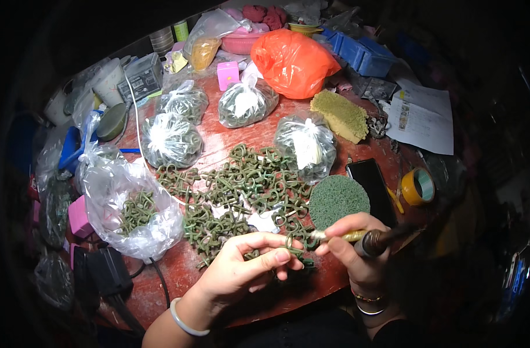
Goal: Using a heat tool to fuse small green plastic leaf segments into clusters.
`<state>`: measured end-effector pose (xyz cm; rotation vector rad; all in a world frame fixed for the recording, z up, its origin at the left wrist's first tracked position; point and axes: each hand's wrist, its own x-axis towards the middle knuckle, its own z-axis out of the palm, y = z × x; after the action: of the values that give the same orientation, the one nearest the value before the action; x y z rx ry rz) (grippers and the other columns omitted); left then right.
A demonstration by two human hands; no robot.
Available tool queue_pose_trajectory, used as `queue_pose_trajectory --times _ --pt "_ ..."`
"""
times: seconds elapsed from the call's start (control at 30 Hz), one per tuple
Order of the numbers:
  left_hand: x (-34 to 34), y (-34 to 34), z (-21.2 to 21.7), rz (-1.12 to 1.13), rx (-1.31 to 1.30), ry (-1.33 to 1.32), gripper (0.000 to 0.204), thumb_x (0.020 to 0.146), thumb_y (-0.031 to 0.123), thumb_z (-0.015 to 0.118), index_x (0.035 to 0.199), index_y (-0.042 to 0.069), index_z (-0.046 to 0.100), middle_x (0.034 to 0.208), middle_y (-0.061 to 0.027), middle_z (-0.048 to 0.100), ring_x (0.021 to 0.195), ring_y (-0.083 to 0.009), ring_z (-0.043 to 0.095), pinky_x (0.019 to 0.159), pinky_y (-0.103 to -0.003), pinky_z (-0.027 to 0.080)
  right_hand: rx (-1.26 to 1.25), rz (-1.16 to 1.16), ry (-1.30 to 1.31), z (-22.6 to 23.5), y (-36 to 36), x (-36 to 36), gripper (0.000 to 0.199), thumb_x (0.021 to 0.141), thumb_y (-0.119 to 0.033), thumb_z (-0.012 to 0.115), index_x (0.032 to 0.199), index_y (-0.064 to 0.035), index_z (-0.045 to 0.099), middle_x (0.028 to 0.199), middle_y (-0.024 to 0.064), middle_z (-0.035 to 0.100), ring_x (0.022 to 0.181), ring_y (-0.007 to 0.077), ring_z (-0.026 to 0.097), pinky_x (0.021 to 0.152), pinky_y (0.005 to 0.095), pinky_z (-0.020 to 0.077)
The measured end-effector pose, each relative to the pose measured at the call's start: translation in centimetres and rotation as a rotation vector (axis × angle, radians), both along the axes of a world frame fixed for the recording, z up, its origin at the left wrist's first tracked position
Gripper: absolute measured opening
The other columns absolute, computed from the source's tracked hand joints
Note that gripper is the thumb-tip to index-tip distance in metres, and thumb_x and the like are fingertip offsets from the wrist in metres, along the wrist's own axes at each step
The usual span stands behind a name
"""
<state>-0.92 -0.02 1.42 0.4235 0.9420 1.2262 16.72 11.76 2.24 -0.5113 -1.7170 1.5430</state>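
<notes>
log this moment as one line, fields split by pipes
left hand: holding green ring piece | right hand: holding dark-handled tool, tip near piece | table: green pile, tied clear bags, round green pad

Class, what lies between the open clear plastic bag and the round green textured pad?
Head view: a heap of small olive-green ring-shaped pieces, with white scraps among them.

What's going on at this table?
A person's left hand pinches a small green ring-shaped piece. The right hand grips a pen-like tool, its tip close to that piece; whether they touch is unclear. A loose pile of similar green pieces covers the middle of the red table. An open clear plastic bag on the left holds more.
</notes>
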Motion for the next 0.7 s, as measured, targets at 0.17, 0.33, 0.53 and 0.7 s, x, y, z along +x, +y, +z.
queue_pose_trajectory --times 0.17,0.33,0.53,0.7 --pt "0.2 -0.2 -1.0 -0.002 0.083 0.005 0.029 0.092 0.015 0.061 0.117 -0.001 0.059 0.094 -0.0096 0.068 0.071 -0.0056 0.059 0.045 -0.015 0.037 0.017 0.075 -0.066 0.6 -0.1 -0.2 0.012 0.083 -0.001 0.068 0.093 0.0022 0.063 0.082 0.0079 0.068 0.073 0.0115 0.065 0.064 0.0236 0.0522" --pt "0.2 -0.2 0.0 -0.038 0.086 0.059 0.032 0.091 0.012 0.062 0.121 0.002 0.058 0.1 -0.0086 0.068 0.074 -0.0054 0.059 0.046 -0.015 0.038 -0.389 0.082 0.055 0.3 0.1 0.6 0.009 0.084 0.002 0.065 0.092 0.0045 0.061 0.073 0.0069 0.064 0.067 0.0115 0.063 0.059 0.0225 0.0503" --pt "0.3 -0.3 -0.3 -0.027 0.118 0.049 0.035 0.091 0.01 0.061 0.125 0.003 0.056 0.102 -0.0083 0.068 0.075 -0.0054 0.059 0.046 -0.015 0.037 -0.305 0.046 -0.01 0.3 -0.2 0.0 0.013 0.087 -0.007 0.063 0.093 0.0044 0.06 0.072 0.0063 0.061 0.063 0.0098 0.059 0.058 0.021 0.047" --pt "0.3 0.1 0.5 -0.03 0.122 0.123 0.036 0.09 0.008 0.062 0.125 0.003 0.057 0.104 -0.0077 0.067 0.077 -0.0062 0.058 0.058 -0.017 0.044 -0.47 0.105 0.056 0.4 0.6 0.9 0.01 0.087 -0.005 0.063 0.092 0.0037 0.061 0.07 0.0063 0.06 0.063 0.0099 0.059 0.058 0.0203 0.0453"
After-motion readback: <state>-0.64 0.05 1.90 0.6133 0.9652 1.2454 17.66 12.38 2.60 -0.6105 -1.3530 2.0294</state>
